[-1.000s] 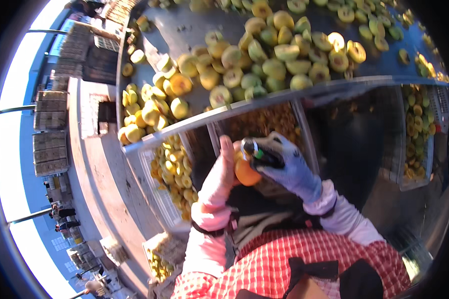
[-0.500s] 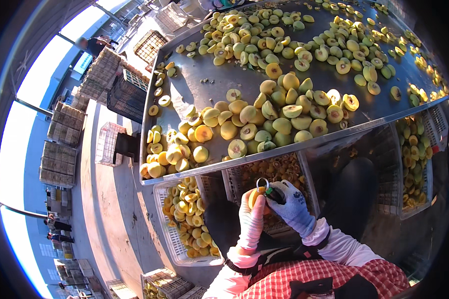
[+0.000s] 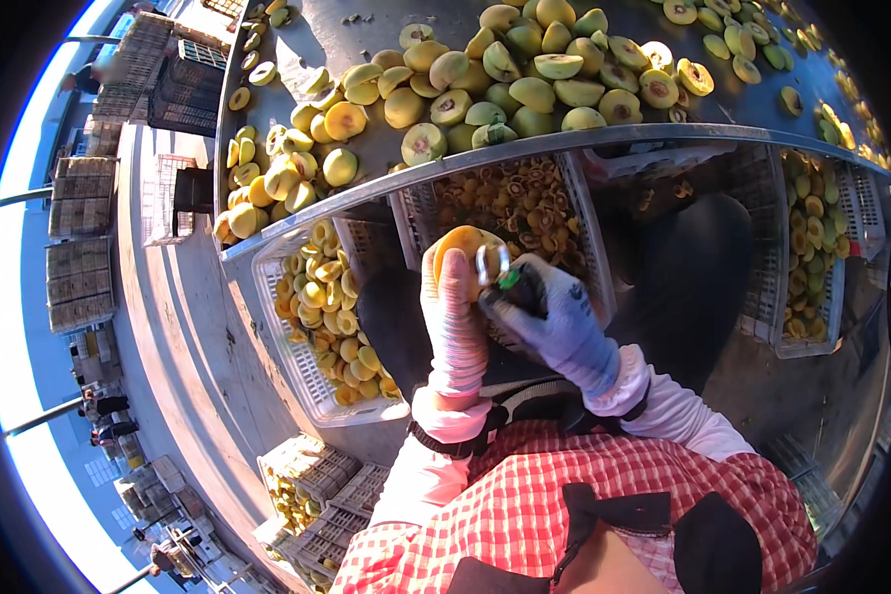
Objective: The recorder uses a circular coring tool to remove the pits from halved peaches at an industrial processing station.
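My left hand (image 3: 455, 322), in a striped glove, holds a yellow peach half (image 3: 459, 239) between thumb and fingers. In my gloved right hand (image 3: 570, 322) is a pitting tool (image 3: 525, 289) with a black handle, a green collar and a looped metal blade. The loop is at the right side of the peach half; motion blur hides whether it cuts in. Both hands are over my lap, in front of a crate (image 3: 591, 218) of brownish fruit scraps. Beyond them, many halved peaches (image 3: 533, 94) lie on a metal table (image 3: 332, 35).
The table's raised edge (image 3: 564, 139) runs just past my hands. A white crate (image 3: 312, 396) of peach halves stands at my left, another crate (image 3: 812, 348) at the right. More filled crates (image 3: 312, 465) are at the lower left, stacked crates (image 3: 79, 282) farther off.
The view has tipped downward, so the table sits higher in it. The peach half has turned to show more of itself above my left fingers; the tool's loop is now at its right side.
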`<state>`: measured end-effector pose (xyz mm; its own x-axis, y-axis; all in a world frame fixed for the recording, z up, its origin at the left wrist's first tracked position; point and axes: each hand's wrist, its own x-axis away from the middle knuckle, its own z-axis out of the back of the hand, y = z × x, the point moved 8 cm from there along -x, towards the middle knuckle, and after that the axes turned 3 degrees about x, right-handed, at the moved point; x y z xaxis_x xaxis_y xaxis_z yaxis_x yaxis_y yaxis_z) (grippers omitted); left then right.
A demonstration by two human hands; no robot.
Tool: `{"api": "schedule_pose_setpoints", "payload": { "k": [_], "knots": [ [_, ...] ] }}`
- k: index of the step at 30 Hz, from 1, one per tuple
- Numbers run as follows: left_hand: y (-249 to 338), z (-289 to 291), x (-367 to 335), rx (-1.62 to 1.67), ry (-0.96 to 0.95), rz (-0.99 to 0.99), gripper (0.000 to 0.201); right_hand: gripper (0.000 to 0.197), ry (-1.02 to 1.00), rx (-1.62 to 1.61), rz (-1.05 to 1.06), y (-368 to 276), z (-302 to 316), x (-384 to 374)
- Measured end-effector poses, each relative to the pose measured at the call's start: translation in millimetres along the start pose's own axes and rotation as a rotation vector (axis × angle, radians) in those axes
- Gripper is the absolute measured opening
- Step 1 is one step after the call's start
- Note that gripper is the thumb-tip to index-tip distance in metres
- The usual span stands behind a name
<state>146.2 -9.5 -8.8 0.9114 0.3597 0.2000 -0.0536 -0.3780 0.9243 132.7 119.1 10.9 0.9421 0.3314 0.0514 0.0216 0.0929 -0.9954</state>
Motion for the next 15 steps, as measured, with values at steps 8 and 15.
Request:
{"api": "schedule_pose_setpoints", "payload": {
  "k": [8, 15],
  "knots": [
    [5, 2, 16, -0.103, 0.091, 0.050, 0.056, 0.022, 0.025, 0.373, 0.164, -7, 9, 6],
    [0, -2, 11, -0.088, 0.106, -0.038, 0.044, 0.021, 0.054, 0.350, 0.198, -1, 9, 8]
  ]
}}
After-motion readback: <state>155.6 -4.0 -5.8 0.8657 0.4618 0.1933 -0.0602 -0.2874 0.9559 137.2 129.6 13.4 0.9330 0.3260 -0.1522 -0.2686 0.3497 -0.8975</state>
